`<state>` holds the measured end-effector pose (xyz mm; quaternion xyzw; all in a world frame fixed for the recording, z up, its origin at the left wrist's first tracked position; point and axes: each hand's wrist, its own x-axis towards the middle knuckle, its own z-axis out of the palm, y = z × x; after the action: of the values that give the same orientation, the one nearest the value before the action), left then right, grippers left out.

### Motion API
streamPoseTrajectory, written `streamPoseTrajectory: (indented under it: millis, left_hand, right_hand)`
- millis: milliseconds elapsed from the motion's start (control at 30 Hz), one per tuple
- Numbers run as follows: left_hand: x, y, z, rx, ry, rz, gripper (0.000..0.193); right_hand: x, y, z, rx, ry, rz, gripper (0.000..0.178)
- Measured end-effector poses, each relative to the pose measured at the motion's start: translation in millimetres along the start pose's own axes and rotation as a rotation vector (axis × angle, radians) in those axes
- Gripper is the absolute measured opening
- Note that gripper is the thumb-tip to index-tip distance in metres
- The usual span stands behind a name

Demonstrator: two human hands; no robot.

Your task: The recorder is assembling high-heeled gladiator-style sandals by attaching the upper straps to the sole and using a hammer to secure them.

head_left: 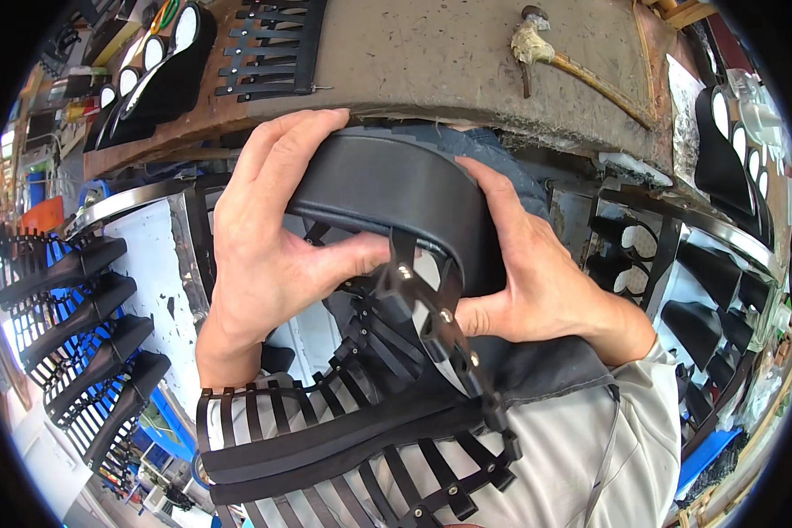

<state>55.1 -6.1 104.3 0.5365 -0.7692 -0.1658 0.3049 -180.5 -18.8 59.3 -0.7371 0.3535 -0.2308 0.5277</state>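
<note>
Between my hands is a black strappy platform boot, its thick smooth sole turned up toward the bench edge. My left hand grips the sole's left side, fingers over the top and thumb on the lower edge near a strap. On the opposite side my right hand wraps round the sole, thumb underneath. The boot's upper, a ladder of thin black straps with metal rivets and a long central band, hangs down across my lap. Part of the upper is hidden behind the sole and the straps.
On the brown workbench lie a hammer with a wooden handle and a flat strappy black piece. Black wedge soles stand at its left end, others at its right. Strappy boots fill a rack on the left.
</note>
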Motion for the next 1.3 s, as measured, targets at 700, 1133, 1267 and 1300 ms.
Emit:
streamPoseTrajectory:
  millis: [700, 1133, 1267, 1300]
  left_hand:
    - [14, -96, 48, -0.348, -0.172, -0.572, 0.058]
    - [-26, -21, 57, -1.594, -0.011, -0.593, 0.068]
    - [-50, -17, 45, -1.503, -0.148, -0.477, 0.065]
    - [-49, -6, 46, -1.459, -0.209, -0.423, 0.068]
  right_hand:
    - [58, 61, 34, 0.538, -0.077, 0.555, 0.041]
    - [33, 123, 56, 0.804, -0.175, 0.016, 0.036]
    - [8, 62, -31, 0.031, -0.109, 0.038, 0.058]
    - [2, 61, -36, 0.37, 0.094, -0.15, 0.066]
